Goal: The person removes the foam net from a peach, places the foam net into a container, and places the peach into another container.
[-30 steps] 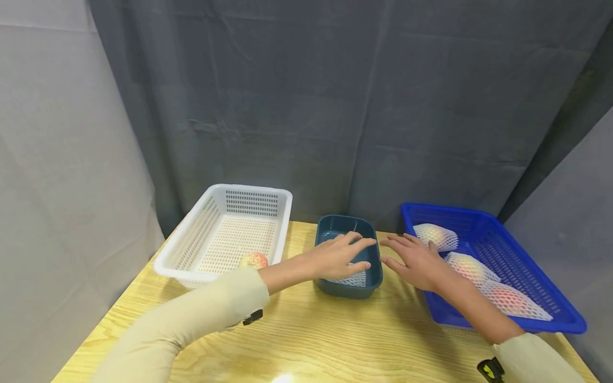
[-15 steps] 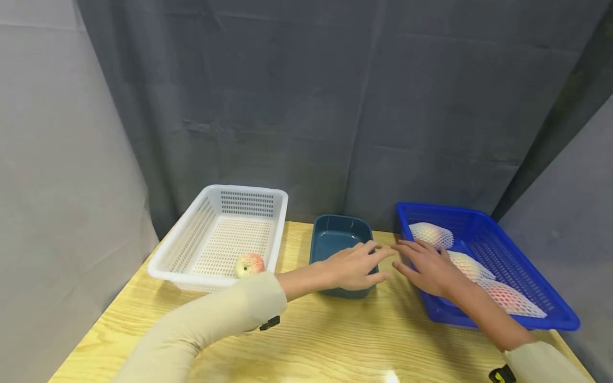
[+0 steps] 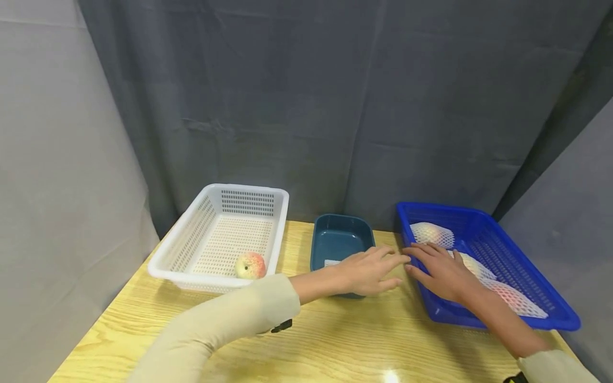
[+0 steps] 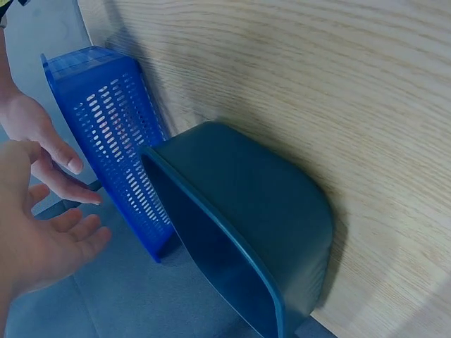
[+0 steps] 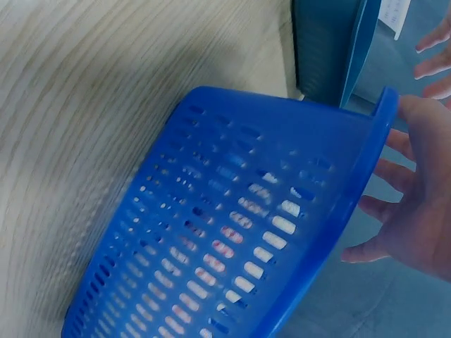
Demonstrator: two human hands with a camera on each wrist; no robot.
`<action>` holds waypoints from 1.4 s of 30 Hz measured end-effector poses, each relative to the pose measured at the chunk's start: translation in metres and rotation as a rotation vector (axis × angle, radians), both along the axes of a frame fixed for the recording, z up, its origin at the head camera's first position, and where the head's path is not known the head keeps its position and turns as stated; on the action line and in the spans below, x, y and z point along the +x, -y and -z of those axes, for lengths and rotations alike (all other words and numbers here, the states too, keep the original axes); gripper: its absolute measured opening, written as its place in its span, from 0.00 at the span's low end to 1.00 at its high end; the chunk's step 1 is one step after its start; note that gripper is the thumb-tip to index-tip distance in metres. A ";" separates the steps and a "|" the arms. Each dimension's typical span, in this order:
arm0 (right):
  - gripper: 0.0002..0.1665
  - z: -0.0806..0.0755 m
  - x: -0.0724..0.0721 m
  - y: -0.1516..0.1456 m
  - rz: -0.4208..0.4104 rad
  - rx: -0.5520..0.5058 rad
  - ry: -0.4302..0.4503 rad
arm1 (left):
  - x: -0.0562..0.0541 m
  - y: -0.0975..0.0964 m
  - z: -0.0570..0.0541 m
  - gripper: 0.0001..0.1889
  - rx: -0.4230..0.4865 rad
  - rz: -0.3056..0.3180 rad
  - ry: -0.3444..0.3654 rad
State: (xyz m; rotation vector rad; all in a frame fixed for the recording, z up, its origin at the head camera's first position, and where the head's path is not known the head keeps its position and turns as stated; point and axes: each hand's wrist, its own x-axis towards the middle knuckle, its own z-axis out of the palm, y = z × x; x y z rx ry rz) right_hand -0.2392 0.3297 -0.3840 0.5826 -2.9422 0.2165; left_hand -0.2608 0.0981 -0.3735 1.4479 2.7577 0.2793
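Note:
My left hand [image 3: 369, 272] hovers over the right front of the dark teal bin [image 3: 341, 239], its fingers relaxed and holding nothing. My right hand [image 3: 442, 274] is above the left rim of the blue basket [image 3: 531, 266], fingers spread and nothing in them. Inside that basket lie fruits in white foam nets: one at the back [image 3: 433, 234], a yellowish one [image 3: 471, 264] partly behind my right hand, and a reddish one [image 3: 512, 297] in front. The fingertips of both hands nearly meet. In the left wrist view the teal bin [image 4: 261, 204] stands beside the blue basket [image 4: 116, 127].
A white basket [image 3: 284, 213] stands on the left of the wooden table [image 3: 330, 340], with one bare peach [image 3: 250, 265] in its front right corner. A bit of white netting [image 3: 330, 263] shows in the teal bin. Grey curtains [image 3: 287, 106] close off the back and sides.
Both hands have moved right, from over the teal bin toward the blue basket, and stay empty. The peach, partly covered by my left sleeve before, now shows whole.

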 end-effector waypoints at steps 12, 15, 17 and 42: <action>0.31 0.006 0.000 -0.018 0.011 0.024 -0.021 | 0.004 -0.023 0.002 0.30 -0.050 0.027 -0.099; 0.30 0.007 0.001 -0.024 0.011 0.023 -0.023 | 0.006 -0.028 0.004 0.29 -0.067 0.040 -0.113; 0.29 0.008 0.000 -0.028 -0.003 0.015 -0.027 | 0.007 -0.031 0.005 0.29 -0.076 0.048 -0.116; 0.28 0.012 0.008 -0.062 0.063 0.003 0.023 | 0.016 -0.067 0.009 0.29 -0.108 0.044 -0.088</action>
